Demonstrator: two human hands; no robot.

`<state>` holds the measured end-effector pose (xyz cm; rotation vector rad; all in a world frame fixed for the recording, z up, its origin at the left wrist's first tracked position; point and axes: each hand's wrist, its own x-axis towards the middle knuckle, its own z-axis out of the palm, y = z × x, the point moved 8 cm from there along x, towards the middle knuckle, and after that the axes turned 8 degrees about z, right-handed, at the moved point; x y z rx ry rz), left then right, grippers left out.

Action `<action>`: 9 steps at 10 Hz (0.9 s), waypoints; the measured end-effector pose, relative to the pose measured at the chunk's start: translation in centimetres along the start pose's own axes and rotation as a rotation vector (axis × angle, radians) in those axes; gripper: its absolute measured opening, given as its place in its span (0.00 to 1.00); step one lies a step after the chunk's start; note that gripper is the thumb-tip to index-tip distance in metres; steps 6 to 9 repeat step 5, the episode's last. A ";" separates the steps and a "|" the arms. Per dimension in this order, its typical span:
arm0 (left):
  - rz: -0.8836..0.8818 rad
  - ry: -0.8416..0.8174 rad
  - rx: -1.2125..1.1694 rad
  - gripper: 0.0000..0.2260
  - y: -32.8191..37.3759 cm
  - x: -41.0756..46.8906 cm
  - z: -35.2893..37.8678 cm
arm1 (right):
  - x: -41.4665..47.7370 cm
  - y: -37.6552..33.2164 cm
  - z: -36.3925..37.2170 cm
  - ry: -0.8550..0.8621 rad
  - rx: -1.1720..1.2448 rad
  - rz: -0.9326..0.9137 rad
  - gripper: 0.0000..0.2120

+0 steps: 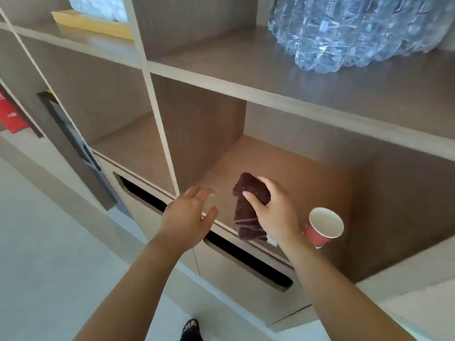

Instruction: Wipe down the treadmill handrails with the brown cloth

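The brown cloth [246, 212] is dark, folded and long, and it hangs over the front edge of a low shelf compartment. My right hand [273, 207] is shut on its upper part, thumb on the near side and fingers over the top. My left hand [189, 215] hovers just left of the cloth with fingers spread, holding nothing. No treadmill or handrail shows in this view.
I face a wooden shelving unit [246, 92] with square compartments. A red paper cup [322, 227] stands right of my right hand. A pack of water bottles [357, 30] sits on the shelf above. Drawers with dark slot handles [248, 262] lie below. A sandalled foot [192, 328] stands on pale floor.
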<state>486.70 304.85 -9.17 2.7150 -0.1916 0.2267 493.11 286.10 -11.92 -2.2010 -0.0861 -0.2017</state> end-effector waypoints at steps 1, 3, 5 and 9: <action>0.084 -0.066 -0.026 0.17 -1.5 3.5 0.3 | 2.8 1.5 1.8 -0.020 -0.244 0.117 0.25; 0.207 -0.251 -0.083 0.18 -3.9 8.2 2.6 | 3.3 3.2 4.1 0.026 -0.399 0.246 0.26; 0.348 -0.263 -0.119 0.18 -4.2 9.5 2.6 | 0.7 1.0 3.1 0.157 -0.255 0.297 0.25; 0.348 -0.263 -0.119 0.18 -4.2 9.5 2.6 | 0.7 1.0 3.1 0.157 -0.255 0.297 0.25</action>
